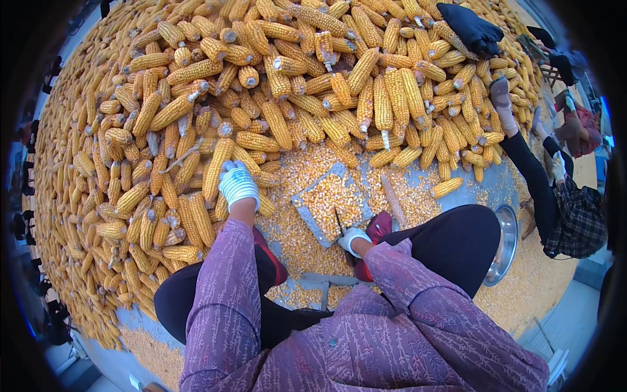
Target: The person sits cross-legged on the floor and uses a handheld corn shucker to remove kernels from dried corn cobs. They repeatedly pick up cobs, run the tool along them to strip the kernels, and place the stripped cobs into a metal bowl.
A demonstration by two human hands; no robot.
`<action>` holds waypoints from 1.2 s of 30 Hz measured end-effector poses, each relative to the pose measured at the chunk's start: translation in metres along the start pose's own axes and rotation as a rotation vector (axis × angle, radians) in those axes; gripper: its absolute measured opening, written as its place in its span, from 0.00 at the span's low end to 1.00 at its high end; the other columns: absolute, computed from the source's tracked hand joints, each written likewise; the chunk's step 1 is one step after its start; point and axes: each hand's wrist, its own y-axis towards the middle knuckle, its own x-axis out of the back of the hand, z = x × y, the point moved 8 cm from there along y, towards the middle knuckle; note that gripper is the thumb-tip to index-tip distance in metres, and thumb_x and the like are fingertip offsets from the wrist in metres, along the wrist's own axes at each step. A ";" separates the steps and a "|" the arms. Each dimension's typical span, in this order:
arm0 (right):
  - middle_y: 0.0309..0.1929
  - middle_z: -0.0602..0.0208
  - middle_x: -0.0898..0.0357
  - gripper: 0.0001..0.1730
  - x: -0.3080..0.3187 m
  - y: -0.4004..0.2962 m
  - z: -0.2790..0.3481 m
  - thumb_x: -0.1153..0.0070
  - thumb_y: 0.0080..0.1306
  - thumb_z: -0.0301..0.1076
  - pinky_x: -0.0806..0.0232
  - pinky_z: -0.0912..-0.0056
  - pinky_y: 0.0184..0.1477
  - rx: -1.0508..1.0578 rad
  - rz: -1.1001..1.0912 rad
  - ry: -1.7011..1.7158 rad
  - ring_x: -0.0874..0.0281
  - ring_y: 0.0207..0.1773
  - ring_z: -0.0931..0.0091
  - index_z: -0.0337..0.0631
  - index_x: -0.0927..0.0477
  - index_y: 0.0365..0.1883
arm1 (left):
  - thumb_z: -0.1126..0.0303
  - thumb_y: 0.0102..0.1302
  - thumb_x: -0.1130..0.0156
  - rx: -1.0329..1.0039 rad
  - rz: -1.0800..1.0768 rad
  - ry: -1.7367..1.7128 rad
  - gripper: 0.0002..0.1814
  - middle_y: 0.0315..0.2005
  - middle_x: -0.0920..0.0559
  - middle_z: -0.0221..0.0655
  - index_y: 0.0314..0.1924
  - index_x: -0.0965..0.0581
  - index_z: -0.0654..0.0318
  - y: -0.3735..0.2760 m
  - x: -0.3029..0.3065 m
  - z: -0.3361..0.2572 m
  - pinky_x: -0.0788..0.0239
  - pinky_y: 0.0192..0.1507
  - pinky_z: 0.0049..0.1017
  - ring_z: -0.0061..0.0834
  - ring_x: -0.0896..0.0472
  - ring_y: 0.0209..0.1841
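Note:
My left hand (238,182), in a white glove with pale teal stripes, is closed on the right side of a yellow ear of corn (217,169) at the pile's near edge. My right hand (353,238), also gloved, grips a dark, thin pointed tool (338,219); much of its grip is hidden by the fingers. The tool's tip stands over loose kernels on a grey square slab (315,226) between my feet. A stripped corn cob (392,198) lies on kernels right of the slab.
A large pile of corn ears (274,73) rises ahead and to the left. Near my right knee is a shiny metal basin (504,245). A dark cloth bundle (472,29) rests on the pile. Other people sit at the right, one in a checked shirt (578,215).

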 end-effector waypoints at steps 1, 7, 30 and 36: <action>0.52 0.50 0.24 0.26 0.001 -0.003 0.007 0.51 0.60 0.48 0.33 0.59 0.55 0.041 0.037 -0.048 0.26 0.55 0.58 0.37 0.20 0.46 | 0.67 0.60 0.40 0.044 -0.017 -0.036 0.18 0.47 0.28 0.43 0.50 0.29 0.62 0.005 -0.011 0.012 0.25 0.42 0.39 0.42 0.23 0.48; 0.37 0.52 0.18 0.25 0.036 -0.051 0.039 0.55 0.62 0.50 0.27 0.58 0.40 0.159 0.164 -0.019 0.19 0.36 0.61 0.35 0.18 0.37 | 0.69 0.65 0.50 -0.034 -0.151 -0.022 0.13 0.38 0.20 0.42 0.48 0.26 0.61 0.012 -0.040 0.026 0.26 0.39 0.39 0.41 0.19 0.37; 0.31 0.61 0.23 0.24 0.131 -0.262 0.025 0.42 0.57 0.31 0.32 0.73 0.28 0.582 -0.392 0.589 0.24 0.25 0.75 0.37 0.27 0.53 | 0.60 0.63 0.44 1.034 0.704 -2.228 0.23 0.49 0.28 0.43 0.55 0.35 0.59 -0.222 -0.054 -0.095 0.24 0.43 0.45 0.46 0.27 0.46; 0.41 0.51 0.20 0.19 0.137 -0.309 0.017 0.47 0.60 0.31 0.29 0.63 0.45 0.752 -0.677 0.267 0.20 0.41 0.59 0.39 0.25 0.51 | 0.53 0.64 0.45 0.998 1.054 -2.235 0.28 0.50 0.28 0.46 0.58 0.37 0.61 -0.229 -0.090 -0.113 0.30 0.51 0.47 0.48 0.28 0.51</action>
